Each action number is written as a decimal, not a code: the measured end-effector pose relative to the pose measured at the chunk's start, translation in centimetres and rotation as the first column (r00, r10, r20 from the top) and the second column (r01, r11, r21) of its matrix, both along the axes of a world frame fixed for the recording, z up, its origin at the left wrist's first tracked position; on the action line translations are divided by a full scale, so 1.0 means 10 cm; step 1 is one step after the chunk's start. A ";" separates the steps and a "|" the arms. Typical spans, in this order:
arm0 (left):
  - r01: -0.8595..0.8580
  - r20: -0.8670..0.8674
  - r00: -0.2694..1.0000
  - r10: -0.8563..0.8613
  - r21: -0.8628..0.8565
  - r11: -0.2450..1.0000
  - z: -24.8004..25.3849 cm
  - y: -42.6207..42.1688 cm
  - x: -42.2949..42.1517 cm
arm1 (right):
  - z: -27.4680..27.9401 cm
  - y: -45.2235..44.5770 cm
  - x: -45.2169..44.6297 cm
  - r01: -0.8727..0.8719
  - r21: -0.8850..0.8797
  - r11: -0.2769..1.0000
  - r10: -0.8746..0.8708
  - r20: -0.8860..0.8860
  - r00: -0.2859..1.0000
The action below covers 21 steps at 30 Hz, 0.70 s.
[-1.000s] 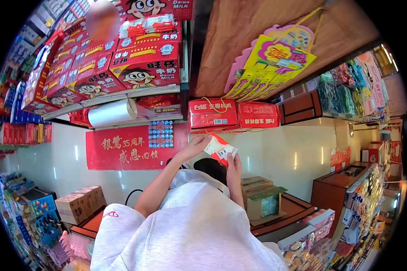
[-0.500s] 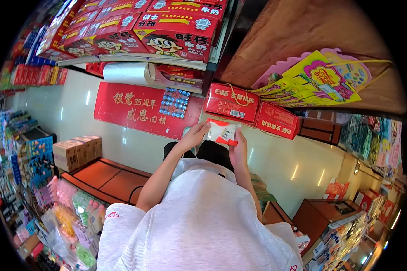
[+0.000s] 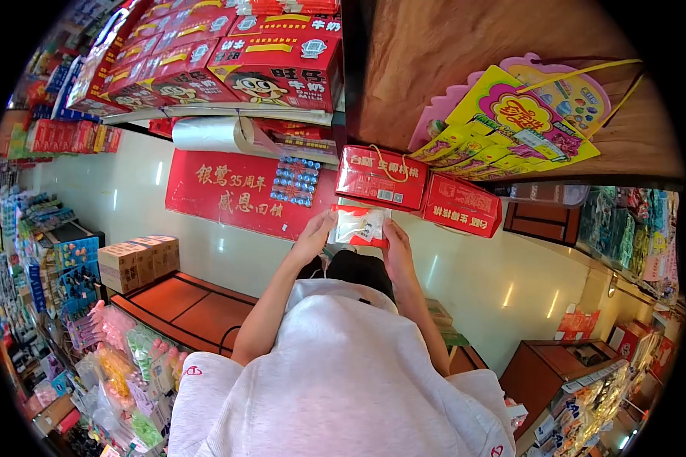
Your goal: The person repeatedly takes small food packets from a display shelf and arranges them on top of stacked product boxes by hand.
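Note:
A small flat packet (image 3: pixel 360 225), white in the middle with red-orange edges and some dark print, is stretched between my two hands in front of my body. My left hand (image 3: pixel 315 235) is closed on its left edge, fingertips near the upper corner. At the opposite edge my right hand (image 3: pixel 396 245) pinches the packet's right side. What is inside the packet cannot be made out. Just beyond it stands a red drink carton box (image 3: pixel 381 177) with a string handle, and a second red box (image 3: pixel 463 204) adjoins it on the right.
Red milk cartons (image 3: pixel 274 72) fill a shelf at upper left, above a plastic roll (image 3: pixel 213 134). A red floor mat (image 3: pixel 240 186) bears cans (image 3: pixel 295 183). Yellow candy packs (image 3: pixel 522 114) hang on a wooden panel. Cardboard boxes (image 3: pixel 139 261) stand on a brown counter (image 3: pixel 187 305).
The packet has turned from tilted to nearly level, with its face more squarely toward me. Both hands have shifted slightly left in view, still holding it. The camera view has also shifted a little.

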State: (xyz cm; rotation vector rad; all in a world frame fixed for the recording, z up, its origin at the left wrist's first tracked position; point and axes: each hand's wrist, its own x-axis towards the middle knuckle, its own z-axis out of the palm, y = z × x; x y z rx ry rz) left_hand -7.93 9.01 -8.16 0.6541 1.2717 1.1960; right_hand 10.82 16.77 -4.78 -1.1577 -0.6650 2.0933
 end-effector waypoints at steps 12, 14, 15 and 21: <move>0.029 -0.065 0.997 -0.037 -0.114 0.993 0.21 0.10 -0.33 | -0.08 -0.03 -0.18 -0.178 0.350 0.920 0.087 0.259 0.962; 0.042 -0.023 0.999 -0.045 -0.097 0.994 -0.07 0.13 -0.49 | -0.09 -0.09 -0.28 -0.146 0.340 0.929 0.057 0.260 0.964; 0.073 -0.032 0.997 -0.076 -0.084 0.994 -0.03 0.16 -0.56 | -0.08 -0.12 -0.36 -0.111 0.362 0.925 0.017 0.254 0.967; 0.225 -0.164 0.961 -0.223 -0.007 0.974 0.13 0.23 -1.18 | -0.18 -0.33 -0.90 -0.047 0.367 0.929 -0.071 0.302 0.951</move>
